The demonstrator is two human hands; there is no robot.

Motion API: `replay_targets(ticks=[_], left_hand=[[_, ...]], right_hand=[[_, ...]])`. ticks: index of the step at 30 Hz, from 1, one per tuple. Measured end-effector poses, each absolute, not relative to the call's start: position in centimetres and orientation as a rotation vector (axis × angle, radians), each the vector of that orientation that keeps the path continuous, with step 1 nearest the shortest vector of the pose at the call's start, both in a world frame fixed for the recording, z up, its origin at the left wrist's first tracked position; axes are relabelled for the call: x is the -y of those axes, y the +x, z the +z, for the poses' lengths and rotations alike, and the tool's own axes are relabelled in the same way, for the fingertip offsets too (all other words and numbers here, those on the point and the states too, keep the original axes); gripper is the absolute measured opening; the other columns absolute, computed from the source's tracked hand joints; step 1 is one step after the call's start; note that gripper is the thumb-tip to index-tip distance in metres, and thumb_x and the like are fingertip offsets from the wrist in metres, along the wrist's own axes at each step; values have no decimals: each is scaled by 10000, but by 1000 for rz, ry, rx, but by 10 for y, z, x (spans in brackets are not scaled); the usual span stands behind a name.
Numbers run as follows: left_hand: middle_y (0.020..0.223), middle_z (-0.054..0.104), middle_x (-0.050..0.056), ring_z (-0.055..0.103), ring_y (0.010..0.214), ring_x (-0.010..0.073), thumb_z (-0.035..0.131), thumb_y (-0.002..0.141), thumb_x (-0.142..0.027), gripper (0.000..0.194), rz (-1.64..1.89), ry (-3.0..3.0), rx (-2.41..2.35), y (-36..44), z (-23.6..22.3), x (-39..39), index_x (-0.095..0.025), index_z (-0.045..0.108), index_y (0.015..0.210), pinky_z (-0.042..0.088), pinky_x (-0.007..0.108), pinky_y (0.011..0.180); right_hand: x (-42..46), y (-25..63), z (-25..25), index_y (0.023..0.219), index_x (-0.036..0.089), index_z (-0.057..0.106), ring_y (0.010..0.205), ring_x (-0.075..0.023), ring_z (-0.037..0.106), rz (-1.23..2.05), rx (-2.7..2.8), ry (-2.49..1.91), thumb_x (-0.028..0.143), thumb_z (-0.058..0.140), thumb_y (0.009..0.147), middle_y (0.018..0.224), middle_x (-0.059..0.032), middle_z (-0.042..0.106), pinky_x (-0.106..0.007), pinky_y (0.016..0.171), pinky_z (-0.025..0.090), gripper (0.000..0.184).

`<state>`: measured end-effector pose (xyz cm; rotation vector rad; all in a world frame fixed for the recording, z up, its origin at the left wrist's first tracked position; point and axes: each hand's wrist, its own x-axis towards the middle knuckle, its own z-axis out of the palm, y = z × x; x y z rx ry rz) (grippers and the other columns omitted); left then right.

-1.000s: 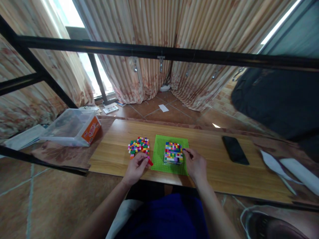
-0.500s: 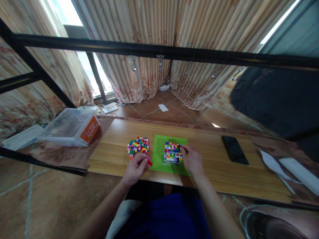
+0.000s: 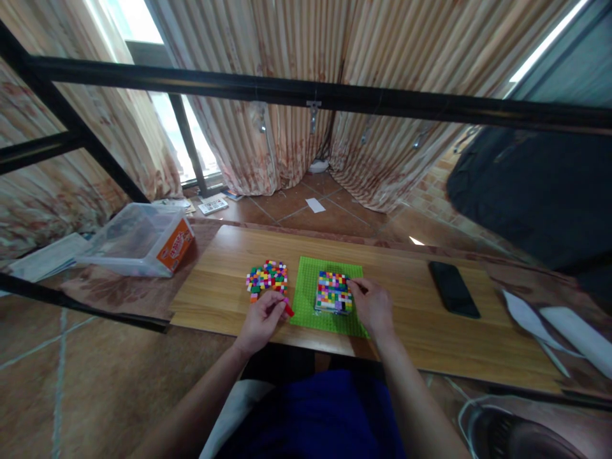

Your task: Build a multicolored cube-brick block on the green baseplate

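A green baseplate (image 3: 308, 303) lies on the wooden board, carrying a block of many-coloured small bricks (image 3: 333, 292). My right hand (image 3: 373, 307) rests at the block's right side with its fingertips pinched against the upper right corner; what they hold is too small to make out. My left hand (image 3: 262, 319) is closed on a small red piece (image 3: 289, 310) at the baseplate's left edge. Just beyond that hand lies a heap of loose coloured bricks (image 3: 267, 277).
A black phone (image 3: 452, 288) lies on the wooden board (image 3: 401, 319) to the right. A clear plastic box with an orange label (image 3: 143, 240) stands at the left. A black metal frame bar (image 3: 306, 95) crosses overhead, curtains behind. White papers (image 3: 549, 322) lie far right.
My right hand has shifted a little left, from the baseplate's right edge to the brick block's upper right corner. My left hand keeps the red piece in place.
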<state>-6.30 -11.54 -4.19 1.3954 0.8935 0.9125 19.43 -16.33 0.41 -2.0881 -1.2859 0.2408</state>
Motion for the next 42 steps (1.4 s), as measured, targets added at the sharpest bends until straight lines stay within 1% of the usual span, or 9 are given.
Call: replay_targets(ticks=[7,14,16,19,23,26,34,37,42], left_hand=[[745,658,-1,644,660,124,599,885,-401,226,892,1409,-917,-63,-38,116,-178,573,909,525,257,662],[726,649,-3,640,652,126,602,881,-412,234,893,1416,-918,-63,-37,116,-180,579,894,525,259,650],[730,647,-4,637,649,124,600,883,-409,230,896,1413,-915,-62,-38,115,-181,573,900,525,258,650],[743,647,-4,637,655,122,598,887,-400,223,895,1413,-910,-62,-38,116,-180,569,912,524,255,652],[744,647,-4,635,654,117,594,890,-393,218,903,1416,-906,-63,-38,116,-177,570,901,519,247,652],[750,650,-1,635,650,119,597,886,-395,219,901,1409,-908,-63,-38,116,-178,571,904,519,248,644],[757,652,2,631,663,124,604,878,-397,214,888,1404,-906,-63,-36,116,-185,580,890,515,253,658],[749,652,4,632,665,127,606,878,-402,219,891,1420,-909,-63,-36,116,-184,586,883,512,253,661],[749,653,6,632,671,127,593,888,-394,213,896,1440,-915,-63,-35,116,-181,585,891,510,254,662]], right_hand=[[163,194,3,886,174,744,790,-222,644,207,1342,-2068,399,434,894,892,-101,733,-327,729,439,383],[163,194,3,840,197,752,778,-211,644,247,1280,-2013,423,479,857,872,-80,740,-325,739,448,354],[162,196,3,810,202,757,765,-212,649,325,1196,-1964,426,526,820,849,-69,744,-329,739,450,322],[158,200,0,749,202,760,745,-211,649,559,944,-1818,417,659,693,778,-47,742,-325,729,452,244],[150,205,-7,676,179,736,618,-179,600,747,715,-1686,433,743,553,640,-31,698,-296,604,435,282],[147,207,-11,655,168,714,538,-150,557,819,660,-1652,440,760,525,599,-28,672,-273,523,404,305],[141,206,-19,634,174,670,497,-144,536,934,603,-1562,445,782,523,543,-9,614,-284,495,429,314],[137,206,-21,707,173,694,566,-156,573,919,622,-1536,422,779,531,622,-17,656,-286,536,449,316],[133,208,-18,969,204,747,813,-183,643,918,730,-1471,371,751,571,936,-41,744,-318,741,494,431]])
